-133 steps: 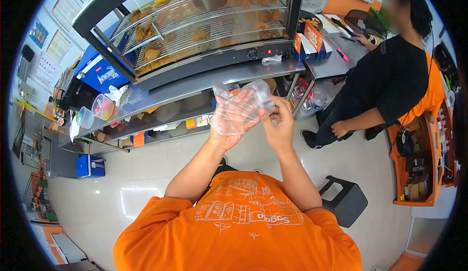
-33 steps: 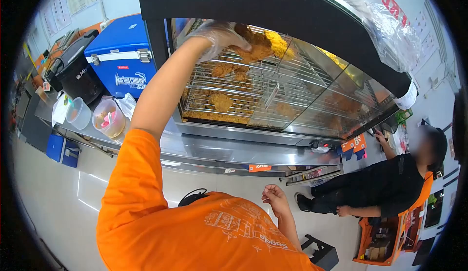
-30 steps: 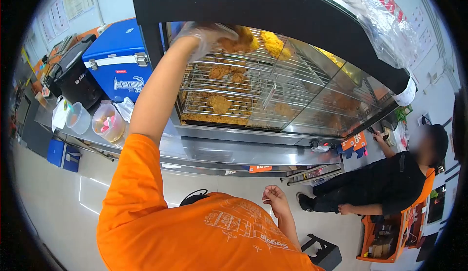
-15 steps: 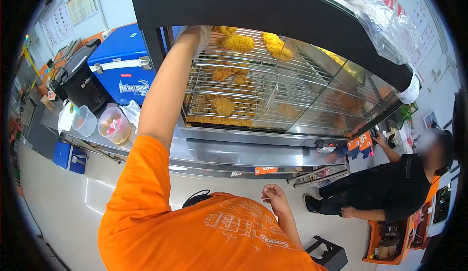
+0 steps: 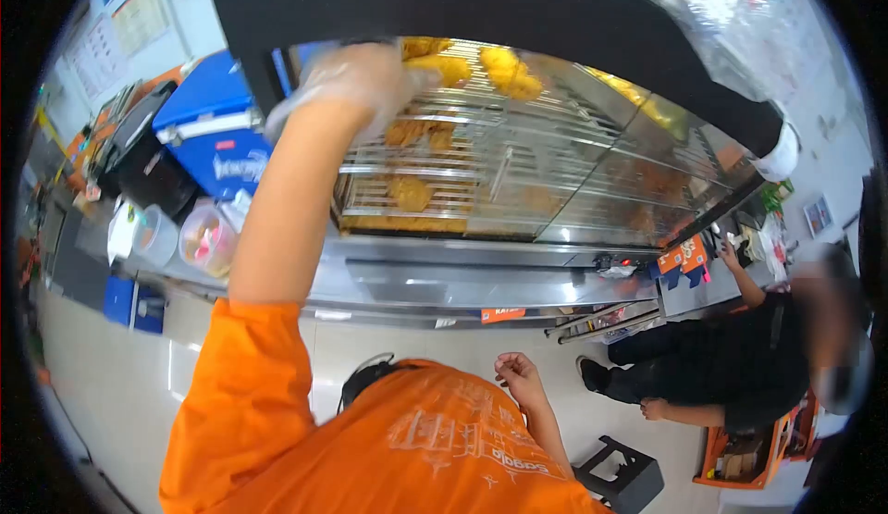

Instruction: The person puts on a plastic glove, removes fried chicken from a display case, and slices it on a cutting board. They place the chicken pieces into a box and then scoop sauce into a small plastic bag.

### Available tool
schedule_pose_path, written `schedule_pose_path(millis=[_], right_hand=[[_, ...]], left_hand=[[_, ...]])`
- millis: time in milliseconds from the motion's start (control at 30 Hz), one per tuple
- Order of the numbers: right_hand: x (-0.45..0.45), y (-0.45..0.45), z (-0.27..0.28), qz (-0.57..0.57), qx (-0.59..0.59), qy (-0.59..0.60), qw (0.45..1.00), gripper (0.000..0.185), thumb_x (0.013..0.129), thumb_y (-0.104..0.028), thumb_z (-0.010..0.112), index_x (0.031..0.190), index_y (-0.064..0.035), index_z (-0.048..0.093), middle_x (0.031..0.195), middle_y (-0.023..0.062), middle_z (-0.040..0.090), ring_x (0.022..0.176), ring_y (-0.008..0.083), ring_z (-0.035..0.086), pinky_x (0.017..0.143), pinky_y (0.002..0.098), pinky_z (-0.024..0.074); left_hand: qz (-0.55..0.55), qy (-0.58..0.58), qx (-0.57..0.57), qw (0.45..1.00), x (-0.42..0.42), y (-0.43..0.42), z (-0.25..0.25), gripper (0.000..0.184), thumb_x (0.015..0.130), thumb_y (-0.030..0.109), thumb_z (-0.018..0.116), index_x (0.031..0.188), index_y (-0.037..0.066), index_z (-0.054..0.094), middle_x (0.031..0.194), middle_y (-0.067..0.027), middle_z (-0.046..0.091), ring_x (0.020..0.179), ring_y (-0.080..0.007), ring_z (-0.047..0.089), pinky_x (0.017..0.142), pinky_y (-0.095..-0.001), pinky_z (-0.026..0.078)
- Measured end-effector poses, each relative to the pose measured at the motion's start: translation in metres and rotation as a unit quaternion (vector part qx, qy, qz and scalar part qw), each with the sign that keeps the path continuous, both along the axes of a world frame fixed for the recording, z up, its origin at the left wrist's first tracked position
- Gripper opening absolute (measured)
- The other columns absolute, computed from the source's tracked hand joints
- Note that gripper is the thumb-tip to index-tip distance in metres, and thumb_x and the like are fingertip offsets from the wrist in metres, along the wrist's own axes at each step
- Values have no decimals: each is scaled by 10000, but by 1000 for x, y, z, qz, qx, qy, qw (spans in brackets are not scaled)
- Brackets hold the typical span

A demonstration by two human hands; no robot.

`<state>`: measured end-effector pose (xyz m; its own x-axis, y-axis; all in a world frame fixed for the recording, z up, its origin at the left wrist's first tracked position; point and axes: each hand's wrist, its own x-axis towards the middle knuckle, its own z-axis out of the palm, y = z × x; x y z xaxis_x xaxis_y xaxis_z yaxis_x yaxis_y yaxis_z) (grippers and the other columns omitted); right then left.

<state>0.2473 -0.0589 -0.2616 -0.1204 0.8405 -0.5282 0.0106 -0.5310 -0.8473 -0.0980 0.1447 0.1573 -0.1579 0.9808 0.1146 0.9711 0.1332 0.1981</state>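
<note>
My left hand [image 5: 363, 77], in a clear plastic glove, is at the upper left of the glass food warmer [image 5: 610, 176]. Motion smears its fingers, so I cannot tell whether they grip anything. Closest to it is a yellow piece of breaded fried food [image 5: 450, 71] on the upper wire rack. Another golden piece [image 5: 509, 74] lies to the right; browner fried pieces [image 5: 410, 193] sit lower in the warmer. My right hand [image 5: 520, 378] hangs bare in front of my orange shirt, its fingers loosely curled with nothing visible in them.
Left of the warmer stand a blue cooler box [image 5: 215, 135], a black appliance [image 5: 148, 167] and plastic tubs [image 5: 208, 236]. A metal counter edge [image 5: 425, 283] runs below. A co-worker in black [image 5: 712, 357] stands at right. A black stool-like object [image 5: 624, 477] is on the floor.
My gloved left hand has moved and now shows more fully at the warmer's upper left. The view has shifted slightly. My right hand stays nearly the same.
</note>
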Motion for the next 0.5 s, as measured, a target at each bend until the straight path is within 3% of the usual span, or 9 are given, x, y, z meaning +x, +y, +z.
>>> schedule_pose_path(millis=[67, 100, 133, 200, 267, 333, 400, 467, 500], right_hand=[[2, -7, 1, -28, 59, 15, 998, 216, 962, -166, 736, 1118, -61, 628, 932, 24, 666, 786, 144, 644, 692, 288, 498], [2, 8, -4, -21, 72, 26, 997, 216, 962, -166, 736, 1118, -61, 628, 932, 24, 666, 786, 144, 644, 692, 288, 498], [6, 9, -13, -22, 56, 30, 998, 219, 961, -159, 733, 1126, -62, 626, 937, 24, 665, 800, 143, 642, 702, 292, 499], [10, -16, -17, -18, 6, 28, 999, 223, 961, -152, 731, 1135, -62, 623, 943, 24, 663, 813, 142, 639, 712, 296, 500], [9, -6, -4, -15, -12, 27, 999, 223, 965, -155, 721, 1142, -64, 621, 958, 20, 665, 836, 138, 637, 727, 296, 499], [19, 3, -4, 14, 11, 5, 1000, 183, 991, -117, 674, 1154, -69, 607, 941, 17, 663, 812, 142, 646, 729, 287, 514], [23, 14, 5, 31, 30, -13, 999, 228, 969, -183, 714, 1143, -68, 621, 961, 14, 665, 832, 136, 637, 728, 287, 495], [23, 25, 10, 34, 40, -20, 998, 223, 968, -168, 713, 1144, -69, 620, 956, 8, 661, 828, 123, 629, 719, 275, 487], [22, 31, 15, 41, 62, -30, 997, 220, 968, -159, 712, 1144, -68, 619, 951, 5, 659, 823, 115, 622, 714, 269, 482]], left_hand=[[-65, 25, 22, 997, -9, -71, -50, 847, 865, 673, 682, 1384, 10, 595, 1319, -265, 649, 1258, -403, 610, 1094, -471, 459], [-165, 10, 144, 976, -22, -91, -92, 680, 851, 563, 750, 1226, -2, 694, 1148, -242, 716, 1122, -402, 671, 1007, -461, 510], [-184, -69, 75, 978, -24, -103, -102, 694, 805, 501, 823, 1265, -2, 687, 1200, -240, 714, 1179, -384, 664, 1030, -434, 508], [-137, -232, -66, 961, -37, -103, -116, 683, 813, 460, 831, 1290, -5, 680, 1247, -235, 705, 1217, -357, 659, 1056, -415, 496], [-114, -308, 8, 945, -32, -98, -107, 627, 830, 340, 861, 1285, -40, 658, 1229, -217, 715, 1211, -288, 668, 1022, -386, 531], [-110, -349, 38, 930, -25, -90, -83, 567, 863, 405, 798, 1225, -20, 700, 1203, -218, 722, 1182, -354, 672, 1058, -417, 499], [-215, -161, 248, 931, -22, -64, -64, 543, 869, 425, 788, 1179, -15, 719, 1204, -215, 717, 1171, -371, 669, 1067, -430, 495], [-187, 61, 297, 934, -16, -31, -57, 664, 867, 448, 799, 1355, 31, 630, 1252, -206, 693, 1175, -338, 664, 1065, -421, 497], [-154, 82, 190, 966, -6, -14, -45, 696, 876, 481, 775, 1393, 50, 599, 1272, -198, 686, 1194, -354, 652, 1083, -433, 480]])
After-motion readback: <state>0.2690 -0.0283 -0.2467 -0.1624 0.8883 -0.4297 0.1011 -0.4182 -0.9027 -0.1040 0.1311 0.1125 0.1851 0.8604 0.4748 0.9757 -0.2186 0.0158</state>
